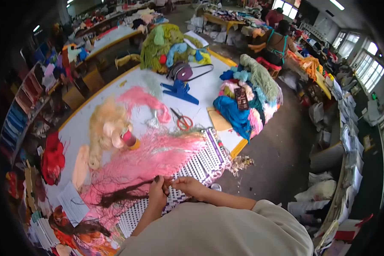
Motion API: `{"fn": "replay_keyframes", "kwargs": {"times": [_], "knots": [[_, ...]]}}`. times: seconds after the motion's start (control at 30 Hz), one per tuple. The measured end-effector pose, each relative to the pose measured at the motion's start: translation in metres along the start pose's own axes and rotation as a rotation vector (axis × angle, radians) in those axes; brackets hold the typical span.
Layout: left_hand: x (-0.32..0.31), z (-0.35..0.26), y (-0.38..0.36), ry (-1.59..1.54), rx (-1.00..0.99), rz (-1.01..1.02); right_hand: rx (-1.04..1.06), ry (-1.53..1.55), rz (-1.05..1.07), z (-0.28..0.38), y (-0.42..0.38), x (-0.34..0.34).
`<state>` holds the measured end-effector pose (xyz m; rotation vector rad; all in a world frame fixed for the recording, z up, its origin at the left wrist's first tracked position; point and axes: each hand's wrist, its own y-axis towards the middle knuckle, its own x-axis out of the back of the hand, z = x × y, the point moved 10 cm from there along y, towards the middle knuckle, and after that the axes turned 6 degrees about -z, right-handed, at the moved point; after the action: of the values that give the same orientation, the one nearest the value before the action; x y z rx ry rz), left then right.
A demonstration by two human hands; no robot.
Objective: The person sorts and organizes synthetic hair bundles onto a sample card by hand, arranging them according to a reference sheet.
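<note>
Cream sleeves [226, 226] lowest in view, both forearms reaching to the near edge of the table [209, 87]. Left hand [158, 192] closed in a pinching grip on a dark strand of yarn [123, 194] trailing away toward the table's left edge. Right hand [187, 185] closed too, fingertips pinched on the same strand just beside the left. Beneath both hands, a purple-and-white woven mat [200, 164] lying across the near right corner, frayed fringe [241, 162] hanging off the edge. Over the mat, a wide spread of pink yarn [149, 158]. Beyond that, toward the middle of the table: pale yellow yarn [104, 123], a small spool [130, 138], red-handled scissors [183, 121]. Further on, a blue winder frame [180, 91] and a purple bag [183, 71]. Along the right edge, a heap of blue, pink and green skeins [247, 100]; at the far edge, a green heap [164, 45]. Past the far corner, a seated person in a teal top [277, 42], back turned.
</note>
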<state>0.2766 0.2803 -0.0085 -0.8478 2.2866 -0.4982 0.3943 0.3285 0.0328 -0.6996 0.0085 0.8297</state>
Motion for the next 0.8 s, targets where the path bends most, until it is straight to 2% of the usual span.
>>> {"fn": "replay_keyframes", "kwargs": {"times": [0.03, 0.07, 0.1, 0.13, 0.17, 0.2, 0.27, 0.33, 0.37, 0.4, 0.47, 0.5, 0.53, 0.57, 0.63, 0.67, 0.7, 0.77, 0.8], "knots": [[-0.007, 0.001, 0.001, 0.029, -0.01, 0.007, 0.002, -0.005, 0.0, 0.004, -0.005, 0.008], [-0.006, 0.004, 0.001, 0.018, 0.002, -0.069, -0.027, -0.002, -0.007, 0.004, -0.013, 0.017], [0.001, 0.016, 0.011, 0.005, -0.004, -0.041, 0.041, -0.047, 0.043, -0.003, -0.007, 0.028], [0.008, 0.027, 0.025, -0.018, -0.014, -0.004, 0.112, -0.106, 0.09, -0.013, 0.0, 0.044], [0.005, 0.025, 0.025, 0.042, -0.021, -0.095, 0.504, -0.251, 0.098, 0.015, -0.011, 0.057], [-0.006, 0.023, 0.019, 0.005, -0.01, -0.104, 0.409, -0.291, 0.102, 0.014, -0.02, 0.079], [-0.017, 0.024, 0.013, -0.098, 0.056, -0.207, 0.412, -0.526, -0.042, 0.003, -0.029, 0.145], [-0.008, 0.013, 0.03, -0.108, -0.055, -0.208, 0.446, -0.776, -0.337, -0.034, -0.026, 0.243], [-0.001, -0.002, 0.031, -0.114, -0.117, -0.292, 0.383, -0.846, -0.479, -0.07, -0.023, 0.304], [-0.004, -0.022, 0.027, -0.168, -0.18, -0.296, 0.108, -0.875, -0.674, -0.093, -0.047, 0.359], [0.009, -0.059, 0.016, -0.247, -0.301, -0.33, -0.208, -1.096, -0.82, -0.164, -0.085, 0.476], [0.022, -0.076, 0.015, -0.269, -0.363, -0.356, -0.375, -1.059, -0.91, -0.2, -0.12, 0.531], [0.03, -0.093, 0.008, -0.331, -0.417, -0.377, -0.61, -1.435, -0.657, -0.222, -0.148, 0.555], [0.039, -0.107, -0.004, -0.389, -0.469, -0.401, -0.669, -1.478, -0.767, -0.27, -0.17, 0.614], [0.046, -0.133, -0.024, -0.499, -0.587, -0.331, -0.671, -0.948, -1.204, -0.348, -0.231, 0.709], [0.029, -0.141, -0.045, -0.562, -0.629, -0.333, -0.641, -0.347, -1.518, -0.318, -0.289, 0.672], [0.018, -0.139, -0.053, -0.558, -0.628, -0.346, -0.649, -0.355, -1.509, -0.319, -0.294, 0.675], [0.001, -0.135, -0.065, -0.52, -0.626, -0.307, -0.676, -1.081, -1.089, -0.344, -0.254, 0.713], [0.003, -0.121, -0.059, -0.543, -0.576, -0.352, -0.698, -1.394, -0.754, -0.327, -0.23, 0.685]]}}
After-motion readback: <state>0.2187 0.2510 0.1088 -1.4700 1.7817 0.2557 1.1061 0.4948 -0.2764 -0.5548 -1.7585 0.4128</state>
